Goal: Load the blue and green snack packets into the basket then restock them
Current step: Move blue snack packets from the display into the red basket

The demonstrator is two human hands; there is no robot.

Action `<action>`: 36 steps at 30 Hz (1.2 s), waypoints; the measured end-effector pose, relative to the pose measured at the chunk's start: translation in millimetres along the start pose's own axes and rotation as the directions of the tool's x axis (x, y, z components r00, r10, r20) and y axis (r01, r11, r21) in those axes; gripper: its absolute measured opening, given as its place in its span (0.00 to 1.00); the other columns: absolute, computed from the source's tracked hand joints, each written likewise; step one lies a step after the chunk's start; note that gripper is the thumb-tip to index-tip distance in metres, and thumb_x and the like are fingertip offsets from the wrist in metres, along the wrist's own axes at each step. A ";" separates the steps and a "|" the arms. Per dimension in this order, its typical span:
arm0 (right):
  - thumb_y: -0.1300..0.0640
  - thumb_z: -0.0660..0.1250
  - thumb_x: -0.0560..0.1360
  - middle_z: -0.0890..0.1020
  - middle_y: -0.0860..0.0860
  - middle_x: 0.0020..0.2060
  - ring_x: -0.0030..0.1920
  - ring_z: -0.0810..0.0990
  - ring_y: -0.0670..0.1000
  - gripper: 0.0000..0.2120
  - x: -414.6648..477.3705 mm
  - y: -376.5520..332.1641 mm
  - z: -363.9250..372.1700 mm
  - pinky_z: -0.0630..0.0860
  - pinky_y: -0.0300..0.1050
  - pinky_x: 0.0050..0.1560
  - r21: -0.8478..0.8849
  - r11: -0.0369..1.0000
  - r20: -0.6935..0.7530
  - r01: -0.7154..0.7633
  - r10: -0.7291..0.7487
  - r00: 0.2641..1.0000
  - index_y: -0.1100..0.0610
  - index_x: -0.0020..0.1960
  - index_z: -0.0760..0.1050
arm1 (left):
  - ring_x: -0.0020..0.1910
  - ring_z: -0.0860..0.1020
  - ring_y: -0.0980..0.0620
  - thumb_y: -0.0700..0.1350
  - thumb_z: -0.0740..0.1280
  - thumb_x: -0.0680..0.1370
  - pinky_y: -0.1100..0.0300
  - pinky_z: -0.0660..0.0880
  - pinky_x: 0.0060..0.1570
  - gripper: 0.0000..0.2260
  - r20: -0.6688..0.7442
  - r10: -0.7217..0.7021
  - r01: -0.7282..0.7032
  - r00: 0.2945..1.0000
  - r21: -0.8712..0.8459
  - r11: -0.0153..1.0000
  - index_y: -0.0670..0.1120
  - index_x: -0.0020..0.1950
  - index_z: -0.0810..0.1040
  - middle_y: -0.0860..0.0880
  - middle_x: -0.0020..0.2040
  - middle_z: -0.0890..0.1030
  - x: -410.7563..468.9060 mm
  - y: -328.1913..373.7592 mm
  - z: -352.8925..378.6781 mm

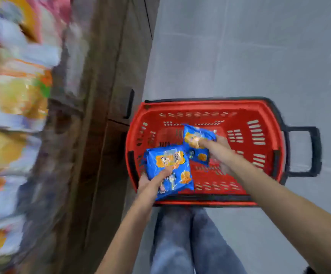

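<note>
As both of my hands are out over the basket (pixel 267 115), the stock reads as follows.

Item 1: first blue packet (pixel 168 165). It is held in my left hand (pixel 150 181). The fingers (pixel 161 175) pinch its near edge, thumb on the printed face and the rest curled underneath. It hangs across the rim below my left fingers, partly inside and partly outside.

Item 2: second blue packet (pixel 197 139). It is held in my right hand (pixel 219 149), the fingers closed round its right edge with the thumb on top. It is beyond and to the right of my left fingers, well inside the rim and above the slotted bottom. The two packets appear to touch or overlap at one corner.

Item 3: green packets. None is in either hand. The shelf (pixel 18 95) to the left of my left fingers is too blurred to pick any out.

Item 4: basket handle (pixel 317 151), to the right of my right fingers, on the floor (pixel 239 46).

My judgement is that loading is at an early step, since neither packet is set down yet.

Hazards:
- If item 1 is released where it hangs, it may tip over the rim and land between the basket and the shelf. The cause would be its position straddling the edge.
- Both holds are at an edge of smooth wrapping, so a loose pinch could let a packet slide out early.
- The touching corners could drag one packet askew as the other drops.
</note>
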State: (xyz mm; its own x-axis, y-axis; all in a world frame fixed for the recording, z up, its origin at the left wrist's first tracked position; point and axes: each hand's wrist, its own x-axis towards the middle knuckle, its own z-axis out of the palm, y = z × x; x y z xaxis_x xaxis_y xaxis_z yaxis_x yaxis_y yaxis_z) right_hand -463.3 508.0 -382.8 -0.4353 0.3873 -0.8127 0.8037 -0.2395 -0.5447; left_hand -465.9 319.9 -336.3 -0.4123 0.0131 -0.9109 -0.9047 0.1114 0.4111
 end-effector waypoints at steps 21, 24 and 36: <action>0.52 0.68 0.75 0.80 0.59 0.38 0.34 0.79 0.53 0.09 278.4 124.2 134.0 0.77 0.48 0.38 -0.248 0.968 0.125 -0.037 0.070 0.990 0.59 0.49 0.75 | 0.46 0.84 0.51 0.47 0.72 0.70 0.62 0.78 0.37 0.19 0.052 -0.081 0.083 0.995 -0.043 0.996 0.49 0.61 0.78 0.50 0.50 0.85 200.2 -76.1 3.0; 0.48 0.70 0.72 0.81 0.59 0.50 0.52 0.80 0.58 0.18 283.5 131.9 132.3 0.76 0.51 0.53 -0.432 0.902 0.049 0.023 -0.002 0.999 0.60 0.54 0.75 | 0.45 0.84 0.51 0.47 0.72 0.70 0.62 0.78 0.37 0.18 0.039 -0.090 0.092 0.995 -0.052 0.994 0.48 0.59 0.79 0.49 0.49 0.85 202.7 -76.9 4.0; 0.47 0.67 0.73 0.85 0.51 0.37 0.37 0.81 0.47 0.12 154.7 102.2 93.4 0.78 0.45 0.43 0.114 0.988 0.392 -0.103 0.051 0.918 0.56 0.44 0.80 | 0.38 0.83 0.57 0.49 0.71 0.70 0.68 0.75 0.29 0.16 0.064 -0.054 0.058 0.996 -0.056 0.997 0.48 0.58 0.80 0.52 0.46 0.86 203.4 -55.5 5.7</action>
State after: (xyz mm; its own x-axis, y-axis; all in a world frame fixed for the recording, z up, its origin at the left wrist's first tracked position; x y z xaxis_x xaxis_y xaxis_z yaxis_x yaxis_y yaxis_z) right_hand -486.4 460.4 -583.5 -0.5179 -0.0057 -0.8554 0.7932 -0.3777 -0.4777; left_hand -499.0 322.1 -544.7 -0.3551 0.0707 -0.9321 -0.9316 0.0565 0.3592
